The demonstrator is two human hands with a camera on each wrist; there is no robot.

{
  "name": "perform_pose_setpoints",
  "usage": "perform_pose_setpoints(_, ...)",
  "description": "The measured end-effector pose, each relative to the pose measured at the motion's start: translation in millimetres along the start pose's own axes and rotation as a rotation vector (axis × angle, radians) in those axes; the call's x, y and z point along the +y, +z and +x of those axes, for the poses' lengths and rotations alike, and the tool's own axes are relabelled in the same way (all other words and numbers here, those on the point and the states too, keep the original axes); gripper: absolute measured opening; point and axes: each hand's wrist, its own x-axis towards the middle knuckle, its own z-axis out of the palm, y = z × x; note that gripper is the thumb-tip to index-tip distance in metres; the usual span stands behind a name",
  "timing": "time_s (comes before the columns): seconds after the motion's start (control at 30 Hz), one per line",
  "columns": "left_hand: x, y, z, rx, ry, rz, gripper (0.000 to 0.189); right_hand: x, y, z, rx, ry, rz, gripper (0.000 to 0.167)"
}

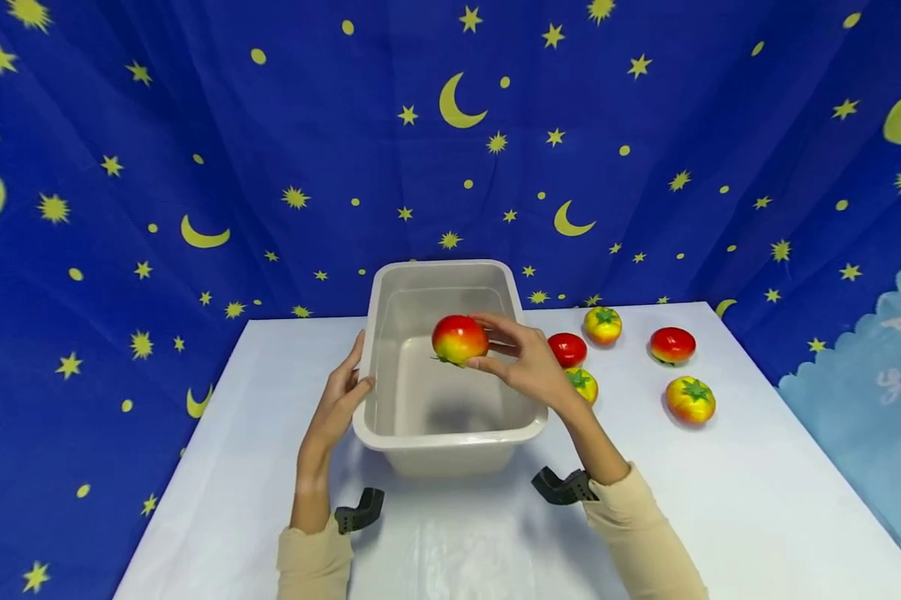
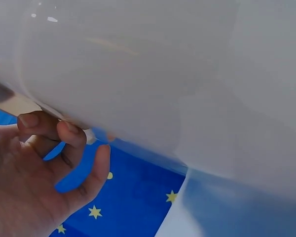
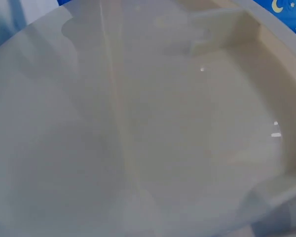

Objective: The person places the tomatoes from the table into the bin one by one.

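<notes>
A red and yellow tomato (image 1: pixel 459 340) is held by my right hand (image 1: pixel 525 358), its thumb and fingers pinching the right side. The tomato is over the inside of a light grey plastic basin (image 1: pixel 450 437), apart from its floor. At the basin's left rim, my left hand (image 1: pixel 341 396) grips the edge, thumb near the top and fingers on the outer side. In the left wrist view the curled left hand (image 2: pixel 54 163) touches the pale wall (image 2: pixel 138 89). The right wrist view has only the basin's inside (image 3: pixel 202 113); neither the right hand nor the tomato appears there.
Right of the basin lie several more tomatoes: a red one (image 1: pixel 568 350), a yellow one (image 1: pixel 603 326), another red one (image 1: pixel 673 345) and a yellow-red one (image 1: pixel 691 401). One (image 1: pixel 583 386) is partly behind the right wrist. A blue star-patterned curtain (image 1: pixel 307 125) hangs behind the white table (image 1: pixel 232 467).
</notes>
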Motion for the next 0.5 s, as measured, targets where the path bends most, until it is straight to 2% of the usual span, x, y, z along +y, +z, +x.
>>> perform_pose_setpoints(0.23,0.3,1.8,4.3,-0.007,0.009,0.007,0.071,2.2,-0.8,-0.8,-0.048,0.011,0.004,0.061)
perform_pose_setpoints(0.37,0.2,1.6,1.9,-0.013,0.005,0.015,0.071,3.4,-1.1,-4.2,-0.062,0.031,0.038,0.061)
perform_pose_setpoints(0.5,0.8,1.4,-2.2,-0.006,0.012,0.025,0.069,2.3,-1.8,-6.0,-0.069,0.017,0.061,0.059)
